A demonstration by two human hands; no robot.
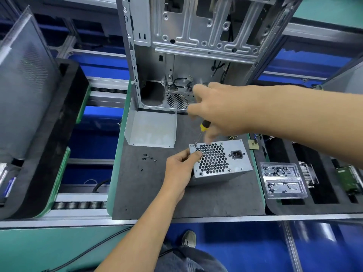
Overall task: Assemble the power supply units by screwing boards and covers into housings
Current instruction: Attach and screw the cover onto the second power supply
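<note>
1. While the left hand (179, 169) is holding the power supply box (220, 162) steady on the grey mat (149, 193), the right hand (214, 110) is working a screwdriver (201, 132) at the box's far left corner.
2. Left fingers are curling round the box's left edge, with the thumb pressing on the fan grille (213, 159).
3. Right fingers are wrapping round the black and yellow handle from above, so most of the handle is hiding under the hand.
4. Its thin metal tip is sitting on a corner screw (195, 145), so I think the person is turning a screw into the housing right now.
5. I cannot tell whether that screw is fully down.
6. Other screws are showing at the grille's corners, and I cannot tell how tight they are.
7. Next, I think the tool should be staying straight up on the screw, with the box not sliding.
8. More little black screws (148, 158) are lying loose on the mat, just left of the box.
9. A bent metal cover (151, 128) is waiting behind them, apart from the box.
10. A clear tray of screws (282, 179) is sitting to the right.
</note>
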